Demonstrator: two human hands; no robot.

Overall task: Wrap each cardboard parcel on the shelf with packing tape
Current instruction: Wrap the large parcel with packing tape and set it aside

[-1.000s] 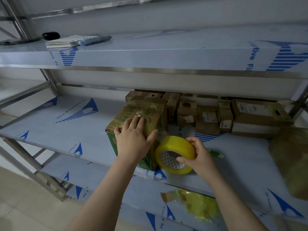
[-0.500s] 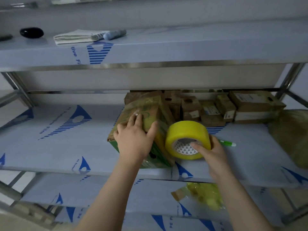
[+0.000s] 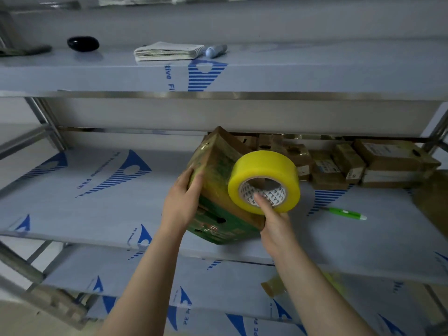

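Note:
A green-and-brown cardboard parcel (image 3: 218,187), partly covered in glossy tape, stands tilted on one edge on the middle shelf (image 3: 97,204). My left hand (image 3: 183,202) grips its left side. My right hand (image 3: 272,221) holds a big yellow roll of packing tape (image 3: 264,180), with a finger hooked inside the core, pressed against the parcel's right face. Several smaller cardboard parcels (image 3: 339,163) are stacked at the back right of the same shelf.
A green pen (image 3: 345,212) lies on the shelf right of the roll. The upper shelf carries a folded cloth (image 3: 167,50), a marker (image 3: 215,50) and a black object (image 3: 83,43). A wrapped brown bundle (image 3: 434,200) sits far right; yellow tape scraps (image 3: 276,287) lie on the lower shelf.
The parcel has been tipped up onto its edge. My left hand moved from its top to its left side, and my right hand lifted the tape roll up along the parcel.

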